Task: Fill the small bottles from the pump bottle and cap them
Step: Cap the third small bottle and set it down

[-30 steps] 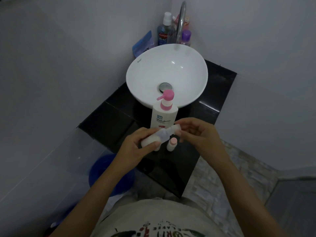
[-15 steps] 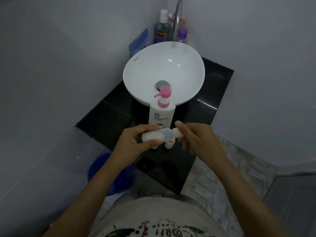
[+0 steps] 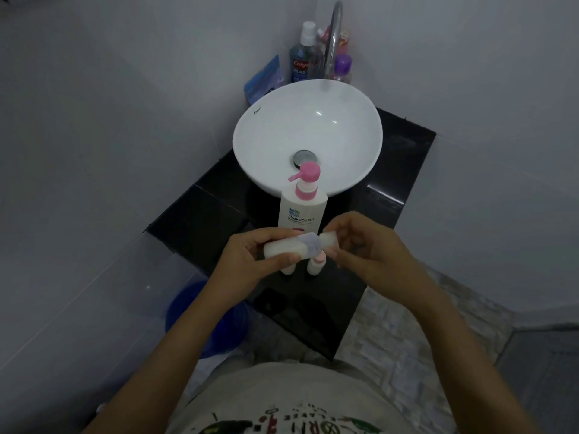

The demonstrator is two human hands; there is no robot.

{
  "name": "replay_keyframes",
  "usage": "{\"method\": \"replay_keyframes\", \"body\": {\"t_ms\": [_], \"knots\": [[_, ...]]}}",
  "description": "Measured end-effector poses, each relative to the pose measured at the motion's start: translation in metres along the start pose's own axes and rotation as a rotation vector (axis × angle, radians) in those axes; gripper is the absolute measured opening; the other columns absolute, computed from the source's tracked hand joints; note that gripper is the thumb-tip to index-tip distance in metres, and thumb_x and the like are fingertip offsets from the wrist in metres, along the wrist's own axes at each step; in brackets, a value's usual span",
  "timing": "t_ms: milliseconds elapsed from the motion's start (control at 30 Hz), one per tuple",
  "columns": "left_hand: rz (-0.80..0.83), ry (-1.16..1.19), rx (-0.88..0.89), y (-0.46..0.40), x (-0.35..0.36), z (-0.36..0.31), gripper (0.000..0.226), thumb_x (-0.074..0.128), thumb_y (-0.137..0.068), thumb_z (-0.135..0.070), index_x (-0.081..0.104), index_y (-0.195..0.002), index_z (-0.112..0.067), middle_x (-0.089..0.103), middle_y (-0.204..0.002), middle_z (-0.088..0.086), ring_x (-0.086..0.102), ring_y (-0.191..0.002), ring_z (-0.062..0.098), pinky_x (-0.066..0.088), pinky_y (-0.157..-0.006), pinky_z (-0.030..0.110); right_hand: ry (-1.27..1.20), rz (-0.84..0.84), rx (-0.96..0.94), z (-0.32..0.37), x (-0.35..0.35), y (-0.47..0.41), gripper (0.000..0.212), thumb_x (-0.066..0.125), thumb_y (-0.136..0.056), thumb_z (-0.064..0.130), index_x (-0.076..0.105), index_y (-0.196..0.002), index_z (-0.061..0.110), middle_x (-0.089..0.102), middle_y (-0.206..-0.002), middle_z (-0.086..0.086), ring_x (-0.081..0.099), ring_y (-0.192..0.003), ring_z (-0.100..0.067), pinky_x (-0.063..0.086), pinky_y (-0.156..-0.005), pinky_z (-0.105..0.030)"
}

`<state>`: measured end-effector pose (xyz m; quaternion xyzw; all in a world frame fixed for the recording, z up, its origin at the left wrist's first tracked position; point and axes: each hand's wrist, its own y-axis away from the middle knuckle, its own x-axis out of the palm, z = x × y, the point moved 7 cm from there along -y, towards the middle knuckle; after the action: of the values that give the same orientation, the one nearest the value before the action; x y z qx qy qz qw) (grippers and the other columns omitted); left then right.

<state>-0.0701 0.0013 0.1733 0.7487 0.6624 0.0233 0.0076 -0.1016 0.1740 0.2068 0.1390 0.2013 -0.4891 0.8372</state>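
Small white plastic bottle, lying nearly level in mid-air over the front of the black glossy table, is gripped around its body by the left hand, whose fingers are curled shut on it, while the right hand closes thumb and fingertips on the white cap end at its 3 o'clock side; whether that cap is fully seated I cannot tell. Held sideways like this, the bottle could leak at the neck if the cap is loose or cross-threaded, and a hard squeeze from the left hand on the soft body would push lotion out. Directly beneath the hands, two more small white bottles with pink tops stand upright and close together near the table's front edge; a dip of either hand could knock them over or off onto the floor. At 12 o'clock from the hands, just behind them, stands the tall white pump bottle with a pink pump head, its spout pointing toward 9 o'clock, and it leaves little room to move forward. Beyond it sits the round white ceramic basin, with a chrome tap and a blue mouthwash bottle at the far corner. A blue bucket rests on the floor at 8 o'clock.
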Motion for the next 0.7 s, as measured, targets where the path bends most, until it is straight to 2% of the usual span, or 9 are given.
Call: {"method": "replay_keyframes", "body": {"t_ms": [33,133,200,300,367,467,533,600,700], "knots": [[0.0,-0.003,-0.003,0.0,0.0,0.0,0.033,0.07,-0.073,-0.015,0.068,-0.106,-0.019,0.072,-0.103,-0.016,0.065,-0.104,0.004,0.051,-0.08,0.014,-0.001,-0.019,0.029,-0.002,0.001,0.001,0.008,0.062,-0.086,0.031,0.061,-0.092,0.025,0.066,-0.075,0.005,0.062,-0.055,-0.009,0.052,-0.053,-0.02],[0.006,-0.008,-0.016,0.002,0.002,0.003,0.035,0.07,-0.072,-0.016,0.068,-0.107,-0.016,0.07,-0.108,-0.007,0.065,-0.105,0.006,0.053,-0.079,0.015,0.028,-0.142,0.165,-0.008,0.005,0.0,0.041,0.046,-0.083,0.057,0.06,-0.067,0.022,0.06,-0.05,0.005,0.05,-0.035,-0.004,0.042,-0.041,-0.015],[0.003,-0.003,-0.018,0.002,0.003,0.002,0.037,0.07,-0.071,-0.017,0.067,-0.109,-0.014,0.069,-0.109,-0.003,0.065,-0.104,0.006,0.053,-0.078,0.015,-0.038,-0.145,0.133,-0.005,0.003,0.002,0.04,0.047,-0.078,0.06,0.061,-0.077,0.023,0.062,-0.059,0.004,0.054,-0.043,-0.004,0.045,-0.044,-0.017],[-0.011,-0.009,-0.021,0.002,0.001,0.002,0.04,0.07,-0.072,-0.015,0.066,-0.111,-0.009,0.068,-0.111,-0.002,0.065,-0.105,0.006,0.052,-0.079,0.015,-0.068,-0.045,0.021,0.002,0.002,0.002,0.019,0.063,-0.082,0.038,0.059,-0.099,0.029,0.064,-0.082,0.007,0.063,-0.065,-0.009,0.05,-0.055,-0.015],[-0.004,-0.019,-0.027,0.002,0.002,0.003,0.036,0.07,-0.075,-0.01,0.067,-0.111,-0.01,0.068,-0.111,-0.002,0.064,-0.105,0.007,0.052,-0.079,0.015,-0.052,-0.096,0.074,-0.005,0.004,0.002,0.011,0.06,-0.087,0.033,0.063,-0.087,0.022,0.066,-0.07,0.004,0.06,-0.051,-0.006,0.045,-0.047,-0.012],[0.006,-0.04,-0.033,0.003,0.004,0.004,0.035,0.07,-0.073,-0.016,0.067,-0.108,-0.015,0.068,-0.11,-0.004,0.065,-0.103,0.006,0.053,-0.078,0.016,-0.032,-0.17,0.191,-0.013,0.009,0.002,0.043,0.048,-0.084,0.054,0.06,-0.072,0.015,0.06,-0.056,-0.003,0.05,-0.036,-0.006,0.041,-0.039,-0.016],[-0.008,-0.03,-0.031,0.003,0.002,0.003,0.038,0.069,-0.072,-0.02,0.067,-0.109,-0.015,0.069,-0.109,-0.004,0.065,-0.102,0.006,0.052,-0.079,0.015,-0.097,-0.102,0.164,-0.011,0.009,0.003,0.034,0.052,-0.08,0.056,0.06,-0.086,0.023,0.065,-0.07,-0.002,0.058,-0.049,-0.007,0.044,-0.045,-0.014],[-0.02,-0.031,-0.033,0.004,-0.001,0.003,0.039,0.069,-0.071,-0.022,0.067,-0.11,-0.015,0.069,-0.11,-0.002,0.065,-0.102,0.007,0.052,-0.08,0.016,-0.111,-0.012,0.094,-0.007,0.009,0.003,0.015,0.062,-0.084,0.036,0.059,-0.097,0.029,0.066,-0.083,0.0,0.062,-0.063,-0.01,0.046,-0.053,-0.011],[-0.013,-0.048,-0.055,0.005,-0.001,0.006,0.037,0.069,-0.071,-0.024,0.068,-0.108,-0.019,0.068,-0.112,-0.002,0.064,-0.106,0.009,0.053,-0.083,0.018,-0.051,-0.055,0.144,-0.012,0.011,0.002,0.004,0.062,-0.086,0.032,0.062,-0.085,0.028,0.066,-0.066,0.006,0.058,-0.048,-0.003,0.043,-0.046,-0.009]]}}
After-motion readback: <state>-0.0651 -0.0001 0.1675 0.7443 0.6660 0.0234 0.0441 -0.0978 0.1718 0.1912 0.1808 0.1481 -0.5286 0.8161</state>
